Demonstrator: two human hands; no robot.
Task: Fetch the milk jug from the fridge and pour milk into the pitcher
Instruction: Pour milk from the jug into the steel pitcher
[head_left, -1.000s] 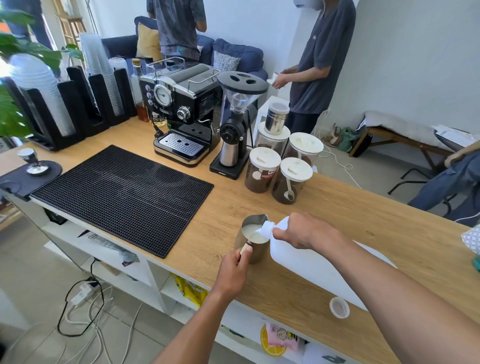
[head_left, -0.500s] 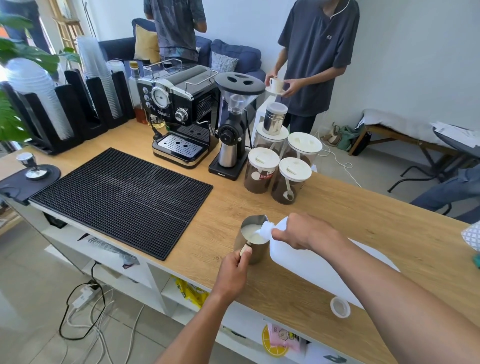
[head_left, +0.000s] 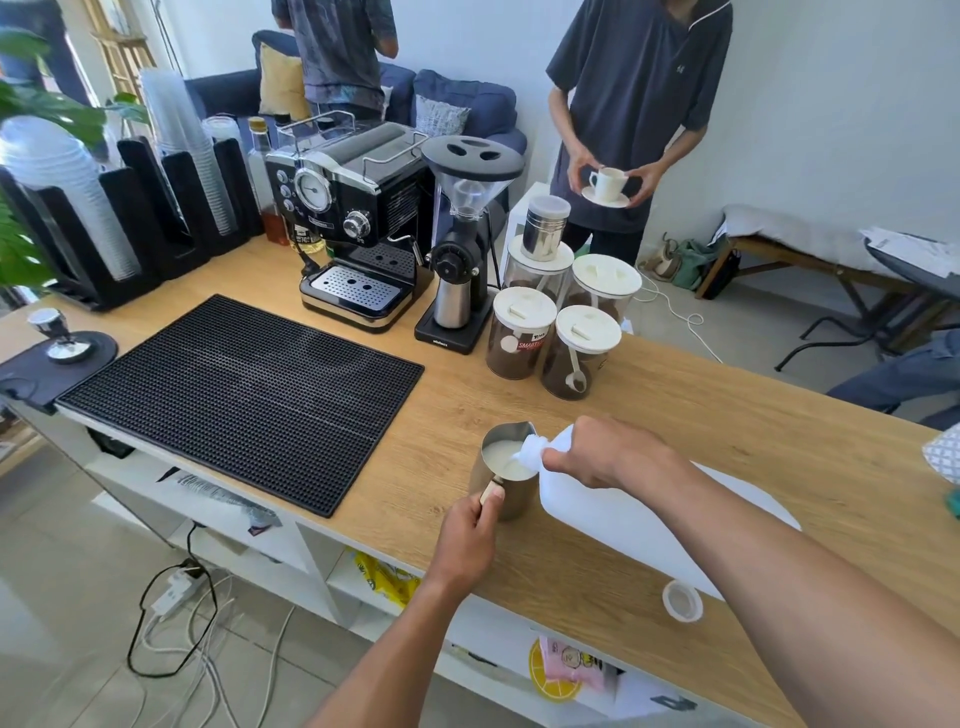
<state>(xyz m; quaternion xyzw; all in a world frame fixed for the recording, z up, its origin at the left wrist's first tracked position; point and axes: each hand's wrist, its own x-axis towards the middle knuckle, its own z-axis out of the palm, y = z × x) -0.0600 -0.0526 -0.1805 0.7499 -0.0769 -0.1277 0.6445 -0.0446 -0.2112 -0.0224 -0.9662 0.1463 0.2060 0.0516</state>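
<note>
Head view: looks down on a wooden counter.
Jug: white plastic, tipped steeply to the left. Its mouth sits just inside the pitcher's right rim and its body stretches right and near. Whether its base touches the counter cannot be told.
Pitcher: steel, upright on the counter close to the near edge, just right of the mat, spout pointing far.
Milk: white, fills much of the pitcher and meets the jug's mouth.
Left hand: fingers curled together round the pitcher's handle, thumb lying on top of it.
Right hand: fingers curled close together round the jug's neck end, knuckles up; the fingertips are hidden underneath.
Cap: white, open side up, on the counter by the near edge, just near of the jug's base.
Mat: black, ribbed, left of the pitcher.
Far side: espresso machine, grinder to its right, then four lidded jars.
Person: stands beyond the counter, both hands holding a cup on a saucer.
</note>
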